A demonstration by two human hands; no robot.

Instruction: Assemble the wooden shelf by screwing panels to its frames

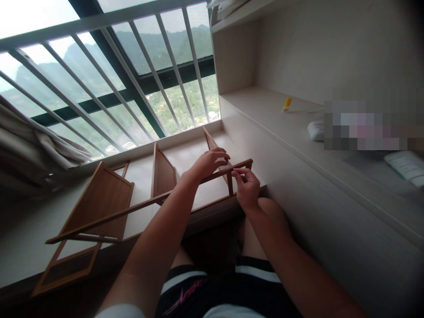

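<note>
By the window (180, 48), rested the bent fingers (221, 155) of the left hand (208, 164) on the long bar (115, 213) of a wooden frame (165, 174) on the pale ledge (190, 152), and pinched those of the right hand (247, 187), couldn't tell around what, with boards (99, 198) up but maybe not all joined.

One brown wooden rack (142, 205) shows three flat brown panels (99, 201); there are one bare left hand (209, 163), one bare right hand (247, 187), one small yellow object (287, 104) and one grey fabric curtain (35, 143).
</note>
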